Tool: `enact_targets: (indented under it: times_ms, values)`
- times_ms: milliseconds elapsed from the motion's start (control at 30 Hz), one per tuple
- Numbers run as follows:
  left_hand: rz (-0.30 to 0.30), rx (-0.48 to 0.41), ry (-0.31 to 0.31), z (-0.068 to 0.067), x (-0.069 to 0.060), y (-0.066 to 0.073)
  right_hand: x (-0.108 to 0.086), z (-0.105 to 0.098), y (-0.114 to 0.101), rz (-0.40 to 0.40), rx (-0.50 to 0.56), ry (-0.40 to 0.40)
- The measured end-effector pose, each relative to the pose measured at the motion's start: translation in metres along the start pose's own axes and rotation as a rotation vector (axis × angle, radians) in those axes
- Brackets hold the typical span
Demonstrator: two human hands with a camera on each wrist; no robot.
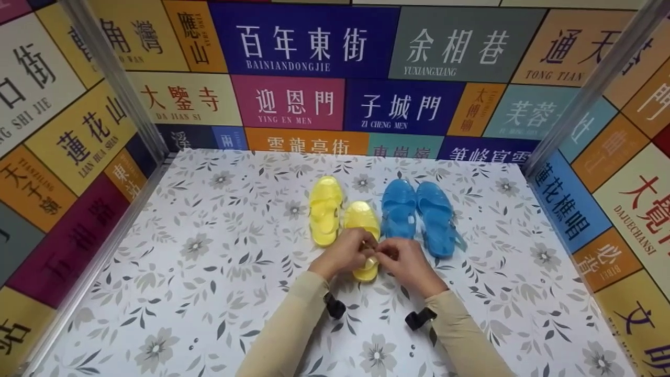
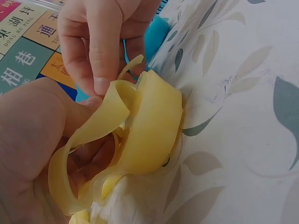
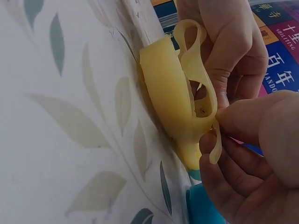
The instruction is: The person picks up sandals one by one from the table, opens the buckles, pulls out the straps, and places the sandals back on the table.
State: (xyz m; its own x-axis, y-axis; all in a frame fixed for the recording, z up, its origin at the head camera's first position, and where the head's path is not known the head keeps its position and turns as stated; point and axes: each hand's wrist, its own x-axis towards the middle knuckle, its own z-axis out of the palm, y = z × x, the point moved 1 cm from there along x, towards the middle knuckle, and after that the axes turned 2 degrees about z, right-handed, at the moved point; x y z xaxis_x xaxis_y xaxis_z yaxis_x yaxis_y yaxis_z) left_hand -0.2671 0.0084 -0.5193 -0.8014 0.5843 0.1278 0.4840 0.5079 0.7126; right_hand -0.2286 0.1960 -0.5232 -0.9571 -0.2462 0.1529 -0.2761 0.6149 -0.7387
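Both hands meet over a yellow sandal point(image 1: 365, 272) on the patterned surface. In the left wrist view the left hand point(image 2: 37, 126) has its fingers curled round the sandal's ankle strap point(image 2: 100, 120), thumb against it. The right hand point(image 3: 252, 154) pinches the strap at the sandal's side in the right wrist view, the strap's loose end point(image 3: 216, 148) hanging by its fingers. Fingertips of the two hands nearly touch. The heel point(image 3: 163, 81) faces the cameras, and in the head view the hands hide the sandal's middle.
A second yellow sandal point(image 1: 324, 209) lies just left of the first. Two blue sandals, one nearer point(image 1: 399, 207) and one farther right point(image 1: 437, 222), lie side by side to the right. Colourful panels with writing point(image 1: 303, 42) stand behind and at both sides.
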Motion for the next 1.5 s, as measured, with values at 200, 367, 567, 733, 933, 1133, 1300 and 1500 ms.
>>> enact_targets:
  times_ms: [200, 367, 567, 733, 933, 1133, 1300, 1500]
  values:
    - [-0.033, -0.006, -0.016, -0.0005, -0.0003, 0.0006, -0.0036, -0.0028, 0.0021, 0.016, 0.012, -0.034]
    - [-0.038, 0.002, -0.024, -0.0005, -0.0003, 0.0006, -0.005, -0.0018, 0.0045, -0.004, 0.0, -0.022]
    - [-0.056, -0.018, -0.022, -0.001, 0.0009, 0.0012, -0.0042, -0.0017, 0.005, -0.035, -0.019, 0.008]
    - [-0.058, -0.007, -0.017, -0.0026, 0.0023, 0.0027, -0.0018, -0.0021, 0.0032, -0.038, -0.043, 0.022]
    - [-0.016, 0.011, 0.001, -0.0016, 0.0026, 0.0024, -0.0018, -0.0014, 0.0045, -0.06, -0.043, 0.041]
    - [-0.068, -0.029, -0.021, 0.0018, -0.0001, 0.0015, -0.0036, 0.0021, 0.0043, -0.046, -0.038, 0.049]
    - [-0.056, -0.034, -0.023, 0.0023, -0.0005, 0.0028, -0.0021, 0.0041, 0.0017, -0.059, -0.043, 0.072]
    - [-0.028, -0.033, -0.001, 0.0006, -0.0009, 0.0021, 0.0011, 0.0046, -0.0016, -0.073, -0.045, 0.085]
